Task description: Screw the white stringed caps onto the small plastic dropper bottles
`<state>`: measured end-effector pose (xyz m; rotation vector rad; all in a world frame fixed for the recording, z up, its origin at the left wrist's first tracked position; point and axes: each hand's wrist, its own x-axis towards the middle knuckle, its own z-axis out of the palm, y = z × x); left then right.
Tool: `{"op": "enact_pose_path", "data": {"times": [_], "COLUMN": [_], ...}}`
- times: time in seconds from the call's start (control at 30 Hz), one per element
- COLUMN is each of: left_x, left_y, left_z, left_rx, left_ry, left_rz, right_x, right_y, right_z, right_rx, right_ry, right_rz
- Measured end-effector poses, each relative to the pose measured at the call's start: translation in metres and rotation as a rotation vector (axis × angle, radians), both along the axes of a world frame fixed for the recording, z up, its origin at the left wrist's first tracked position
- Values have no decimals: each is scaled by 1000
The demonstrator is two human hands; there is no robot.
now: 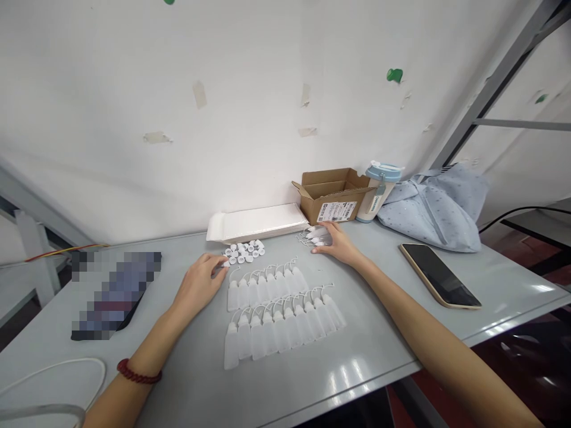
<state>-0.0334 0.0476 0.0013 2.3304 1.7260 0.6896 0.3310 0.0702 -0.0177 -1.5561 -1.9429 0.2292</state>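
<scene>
Grey and glossy, the table (191, 368) bears everything, with a pale-blue bag (435, 208) at its far right. Along the far edge, a flat white packet (259, 223) lies left of an open cardboard box (312, 205). Just nearer than the box, the right hand (342, 245) curves around slender, white-tipped pieces (317, 235), thumb and fingers apart. The left hand (200, 280) has thumb and fingertips close together beside the left edge of some caps; whether they are clamped on a white bit there, I cannot tell. Between the forearms, translucent bottles (283, 330) lie in two rows, necks pointing far, thin straps overlapping. Smallest are the white, ring-like caps (249, 258), heaped just nearer than the packet.

A light fingertip pinch should suit such small parts, and raising one clear before any sideways move would spare its neighbours. Both wrists are best kept outside the rows: those crossing straps look ready to snag.
</scene>
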Motion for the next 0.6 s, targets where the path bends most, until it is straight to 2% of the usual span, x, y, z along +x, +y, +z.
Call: {"op": "enact_pose_path", "data": {"times": [0.2, 0.37, 0.43, 0.5, 0.6], "left_x": [3, 10, 14, 18, 25], "left_y": [-3, -9, -12, -17, -24], "left_z": [3, 12, 17, 21, 27], "left_rx": [-17, 31, 19, -1, 6], "left_ry": [-10, -88, -153, -219, -281], "left_rz": [-2, 26, 69, 98, 92], "right_x": [-1, -12, -23, -36, -53], "right_y": [-3, -17, -27, -39, -57], "right_z": [4, 26, 39, 52, 62], "right_rx": [1, 73, -4, -131, -195], "right_ry": [12, 32, 93, 123, 98], "right_rz": [-7, -35, -14, 86, 192]}}
